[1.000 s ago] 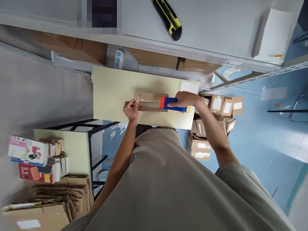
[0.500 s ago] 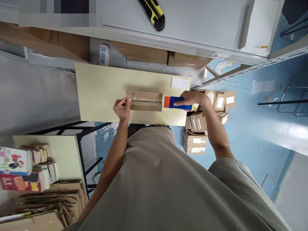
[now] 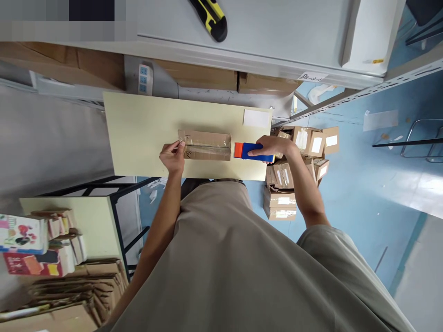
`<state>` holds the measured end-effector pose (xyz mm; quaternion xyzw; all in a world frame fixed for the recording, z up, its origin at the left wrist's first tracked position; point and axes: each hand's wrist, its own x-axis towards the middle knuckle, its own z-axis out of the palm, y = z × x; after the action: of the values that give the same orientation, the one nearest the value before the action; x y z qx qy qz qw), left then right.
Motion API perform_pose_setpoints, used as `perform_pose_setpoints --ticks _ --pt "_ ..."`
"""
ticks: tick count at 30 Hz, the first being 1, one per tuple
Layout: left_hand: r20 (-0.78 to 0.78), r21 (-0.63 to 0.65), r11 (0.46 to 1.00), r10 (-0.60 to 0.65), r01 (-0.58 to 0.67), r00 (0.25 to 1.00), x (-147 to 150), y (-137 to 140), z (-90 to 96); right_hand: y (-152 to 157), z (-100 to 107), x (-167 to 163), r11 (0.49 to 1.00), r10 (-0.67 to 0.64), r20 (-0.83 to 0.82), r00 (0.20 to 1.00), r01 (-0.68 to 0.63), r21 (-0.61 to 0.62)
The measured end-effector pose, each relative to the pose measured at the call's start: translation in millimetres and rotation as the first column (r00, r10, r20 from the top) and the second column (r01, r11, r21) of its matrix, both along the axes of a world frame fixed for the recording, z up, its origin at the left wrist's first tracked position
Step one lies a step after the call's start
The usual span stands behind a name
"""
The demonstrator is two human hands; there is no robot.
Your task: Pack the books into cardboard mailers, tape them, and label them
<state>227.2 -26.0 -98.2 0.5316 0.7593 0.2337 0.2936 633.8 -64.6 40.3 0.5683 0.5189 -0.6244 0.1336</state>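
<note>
A narrow cardboard box (image 3: pixel 207 139) lies on the pale yellow tabletop (image 3: pixel 141 133). Along its top seam runs shiny clear packing tape (image 3: pixel 182 135), which overhangs the left end. My left hand (image 3: pixel 172 157) is closed there, thumb and fingertips pinching the tape at the box's left edge. In my right hand (image 3: pixel 272 145), fingers wrap round a blue tape dispenser (image 3: pixel 252 151) with an orange front. The dispenser sits just off the right end of the box, its orange front facing the box. Whether tape spans that small gap is too fine to tell.
A white paper (image 3: pixel 256 118) lies at the tabletop's back right. On the grey shelf above is a yellow-black utility knife (image 3: pixel 214 20). Several cardboard boxes (image 3: pixel 282 200) are stacked on the floor to the right. Books (image 3: pixel 24 235) and flattened cardboard (image 3: pixel 79 290) stand at lower left.
The view has shifted slightly, so the whole scene sits a little further left. Both hands, the box and the dispenser keep nearly the same places relative to each other.
</note>
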Motion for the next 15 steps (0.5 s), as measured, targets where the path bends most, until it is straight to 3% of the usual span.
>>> perform_pose_setpoints --ticks 4,8,15 --pt "-0.007 0.003 1.000 -0.009 0.009 1.000 -1 0 -0.3 -3 10 -1 0.999 -0.016 0.016 1.000 0.016 -0.049" --pt "-0.014 0.015 1.000 -0.025 0.026 1.000 -3 1 -4.0 -2 17 -4 0.999 0.021 0.106 0.994 -0.024 0.024" --pt "-0.008 0.017 1.000 -0.026 0.026 1.000 -7 1 -11.1 -2 -3 -24 0.978 0.163 0.316 0.935 -0.196 0.076"
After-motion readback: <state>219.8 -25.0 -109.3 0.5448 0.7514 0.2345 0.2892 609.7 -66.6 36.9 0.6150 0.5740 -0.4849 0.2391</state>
